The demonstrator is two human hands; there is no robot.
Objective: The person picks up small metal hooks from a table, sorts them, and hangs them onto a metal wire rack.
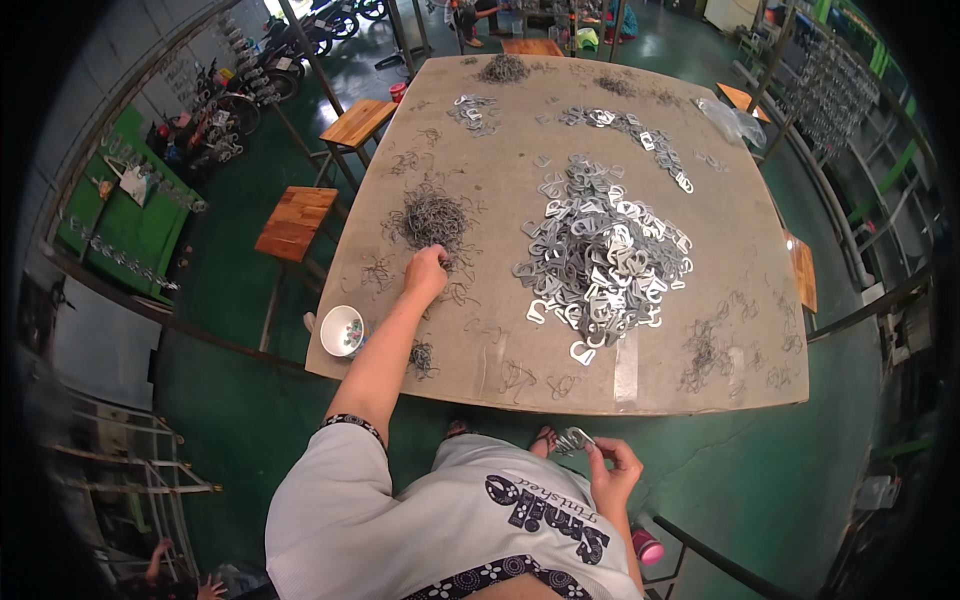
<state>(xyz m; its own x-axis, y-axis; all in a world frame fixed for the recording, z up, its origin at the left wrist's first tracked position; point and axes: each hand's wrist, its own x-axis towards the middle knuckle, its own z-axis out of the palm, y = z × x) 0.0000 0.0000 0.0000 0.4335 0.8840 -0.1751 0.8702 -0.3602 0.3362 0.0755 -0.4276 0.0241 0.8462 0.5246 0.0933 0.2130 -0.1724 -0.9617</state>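
My left hand (427,273) reaches to the near edge of a tangled pile of thin dark wire hooks (433,215) on the left of the table. Its fingers are pinched together; what lies between them is hidden. Close to my body, below the table's front edge, my right hand (612,472) pinches a small bunch of flat grey metal clips (575,440), which fan out from the fingertips. A large heap of similar loop-shaped metal clips (610,250) covers the table right of centre.
The brown tabletop (480,300) carries smaller groups of clips and wires toward its far end. A white cup (342,331) with small pieces inside stands at the near left edge. Wooden stools (296,220) flank the table. A clear plastic bag (730,122) lies far right.
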